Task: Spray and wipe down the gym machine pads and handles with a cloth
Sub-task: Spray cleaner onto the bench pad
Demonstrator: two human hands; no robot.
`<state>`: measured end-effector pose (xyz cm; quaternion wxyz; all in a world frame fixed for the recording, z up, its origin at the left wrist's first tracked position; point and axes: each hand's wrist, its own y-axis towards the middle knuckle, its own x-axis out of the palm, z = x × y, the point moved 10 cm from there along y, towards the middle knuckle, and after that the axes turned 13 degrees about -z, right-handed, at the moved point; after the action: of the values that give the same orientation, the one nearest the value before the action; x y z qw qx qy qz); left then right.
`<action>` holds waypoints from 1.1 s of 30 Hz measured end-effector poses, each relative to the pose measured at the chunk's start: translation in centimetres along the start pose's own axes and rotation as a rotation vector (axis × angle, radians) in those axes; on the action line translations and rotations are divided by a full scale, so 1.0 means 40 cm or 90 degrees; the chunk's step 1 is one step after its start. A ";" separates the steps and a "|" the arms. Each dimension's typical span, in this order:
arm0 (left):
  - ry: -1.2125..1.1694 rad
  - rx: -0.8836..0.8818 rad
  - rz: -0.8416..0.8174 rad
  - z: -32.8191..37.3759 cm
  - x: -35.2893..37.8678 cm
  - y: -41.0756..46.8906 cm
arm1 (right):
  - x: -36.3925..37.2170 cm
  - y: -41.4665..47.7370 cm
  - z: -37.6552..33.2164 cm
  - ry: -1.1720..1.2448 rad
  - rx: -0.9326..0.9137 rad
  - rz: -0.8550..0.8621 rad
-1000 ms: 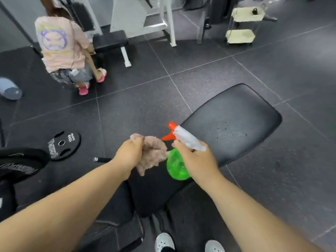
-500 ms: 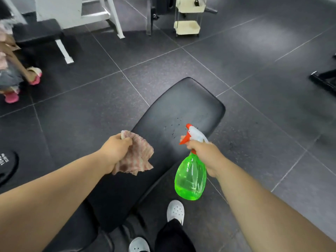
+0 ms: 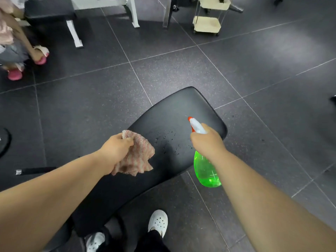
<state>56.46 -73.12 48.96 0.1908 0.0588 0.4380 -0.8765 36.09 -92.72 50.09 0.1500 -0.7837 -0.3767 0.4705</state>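
Observation:
A black padded bench (image 3: 174,110) runs diagonally across the middle, with small droplets (image 3: 169,139) scattered on its far half. My left hand (image 3: 116,150) grips a bunched pink striped cloth (image 3: 138,159), which hangs over the pad's left side. My right hand (image 3: 207,142) holds a green spray bottle (image 3: 205,170) by its neck over the pad's right edge. The bottle's white head and orange nozzle (image 3: 193,122) point away from me, toward the pad's far end.
Dark rubber floor tiles surround the bench. A white-framed bench (image 3: 72,33) and a crouching person (image 3: 16,51) are at the far left. A cream two-shelf cart (image 3: 207,24) stands at the back. A weight plate's edge (image 3: 5,142) lies at left. My white shoes (image 3: 158,222) are below.
My view swung right, so the bench sits more central. The bottle turned from pointing left at the cloth to pointing forward over the pad. The cloth hand separated leftward.

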 end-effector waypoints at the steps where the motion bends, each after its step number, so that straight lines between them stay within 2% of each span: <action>1: 0.000 -0.006 -0.002 -0.002 0.007 0.009 | -0.011 0.016 0.001 -0.026 0.010 0.008; 5: -0.008 -0.012 0.002 0.000 0.018 0.043 | -0.006 0.042 0.007 -0.091 0.045 -0.020; 11: -0.007 -0.004 -0.013 -0.017 0.020 0.080 | 0.079 0.037 0.089 -0.097 0.137 -0.082; 19: 0.009 -0.051 -0.033 -0.099 -0.047 0.076 | 0.207 0.041 0.017 -0.147 0.024 -0.120; 28: -0.015 -0.046 0.005 -0.218 -0.181 0.069 | 0.348 0.018 -0.001 -0.194 0.115 -0.173; 33: -0.064 -0.050 -0.006 -0.300 -0.236 0.058 | 0.422 0.012 -0.066 -0.216 0.057 -0.195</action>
<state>65.27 -62.24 42.46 0.2105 0.0053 0.4623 -0.8614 43.16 -80.37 40.61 0.1886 -0.6195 -0.4899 0.5836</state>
